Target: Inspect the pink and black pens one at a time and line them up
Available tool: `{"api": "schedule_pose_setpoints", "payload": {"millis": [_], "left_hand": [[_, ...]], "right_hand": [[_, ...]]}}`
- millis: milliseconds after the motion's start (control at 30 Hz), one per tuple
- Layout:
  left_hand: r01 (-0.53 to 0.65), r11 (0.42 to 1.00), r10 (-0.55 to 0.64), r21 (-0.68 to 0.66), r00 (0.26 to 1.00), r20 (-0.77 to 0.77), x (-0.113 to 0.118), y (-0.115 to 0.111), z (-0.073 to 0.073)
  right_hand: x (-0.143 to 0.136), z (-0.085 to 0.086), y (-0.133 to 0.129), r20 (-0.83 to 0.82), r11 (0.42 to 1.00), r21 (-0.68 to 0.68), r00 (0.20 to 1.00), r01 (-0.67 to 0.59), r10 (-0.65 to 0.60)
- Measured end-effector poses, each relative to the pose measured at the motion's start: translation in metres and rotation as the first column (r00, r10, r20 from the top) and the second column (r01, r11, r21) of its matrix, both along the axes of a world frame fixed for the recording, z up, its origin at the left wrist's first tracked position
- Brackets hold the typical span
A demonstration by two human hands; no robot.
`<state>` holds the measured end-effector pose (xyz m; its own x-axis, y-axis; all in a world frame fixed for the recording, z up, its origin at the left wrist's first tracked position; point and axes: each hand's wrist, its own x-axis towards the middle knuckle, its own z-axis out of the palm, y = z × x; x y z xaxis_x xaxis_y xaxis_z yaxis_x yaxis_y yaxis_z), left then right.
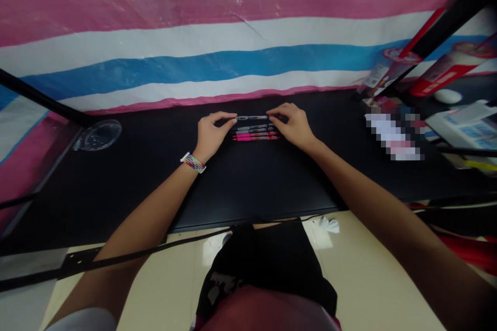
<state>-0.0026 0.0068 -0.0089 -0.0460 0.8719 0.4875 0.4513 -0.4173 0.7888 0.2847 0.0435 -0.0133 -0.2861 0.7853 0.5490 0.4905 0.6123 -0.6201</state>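
A dark pen with a clear barrel [252,118] lies crosswise between my two hands, at the far side of a small row of pens. My left hand [212,134] pinches its left end between thumb and fingers. At the other end, the thumb and fingertips of my right hand [293,124] close on the pen's tip. Just nearer to me, dark and grey pens [254,129] lie parallel to it. Nearest in the row are pink and red pens [254,136], roughly lined up at their ends.
The black desk [248,181] reaches back to a striped plastic sheet [217,77]. A clear plastic lid [101,134] lies on the left. Cups with straws [392,70], a white rounded object [448,95] and blurred-out papers [394,137] are on the right. A black bar [151,251] crosses in front.
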Motion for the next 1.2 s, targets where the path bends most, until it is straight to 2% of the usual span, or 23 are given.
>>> {"api": "schedule_pose_setpoints", "payload": {"millis": [233, 333, 600, 767, 867, 1000, 1133, 1200], "left_hand": [[0.005, 0.996, -0.017, -0.084, 0.989, -0.144, -0.006, 0.011, -0.011], [0.014, 0.997, -0.029, -0.072, 0.976, -0.215, -0.009, 0.014, -0.014], [0.019, 0.996, -0.042, -0.085, 0.959, -0.280, -0.005, 0.009, -0.007], [0.001, 0.998, -0.019, -0.056, 0.942, -0.335, -0.004, 0.008, -0.008], [0.027, 0.998, -0.040, -0.055, 0.970, -0.241, -0.006, 0.009, -0.010], [0.095, 0.993, -0.095, -0.075, 0.995, -0.004, -0.004, 0.011, -0.017], [0.110, 0.993, -0.093, -0.044, 0.954, 0.285, 0.013, 0.013, -0.032], [0.102, 0.994, -0.078, -0.051, 0.936, 0.343, 0.025, 0.011, -0.037]], "right_hand": [[0.005, -0.012, 0.014, 0.074, 0.999, -0.039, 0.997, 0.003, -0.001], [0.006, -0.016, 0.016, 0.079, 0.999, -0.029, 0.997, 0.017, -0.014], [0.006, -0.013, 0.015, 0.099, 0.998, -0.054, 0.995, 0.021, -0.016], [0.005, -0.012, 0.014, 0.109, 0.998, -0.050, 0.994, 0.028, -0.022], [0.004, -0.014, 0.013, 0.017, 0.997, -0.063, 0.999, 0.046, -0.045], [-0.005, -0.021, 0.012, -0.247, 0.982, -0.163, 0.959, 0.097, -0.136], [-0.022, -0.026, 0.008, -0.394, 0.956, -0.294, 0.909, 0.012, -0.133], [-0.030, -0.027, 0.004, -0.425, 0.943, -0.333, 0.893, -0.003, -0.147]]}}
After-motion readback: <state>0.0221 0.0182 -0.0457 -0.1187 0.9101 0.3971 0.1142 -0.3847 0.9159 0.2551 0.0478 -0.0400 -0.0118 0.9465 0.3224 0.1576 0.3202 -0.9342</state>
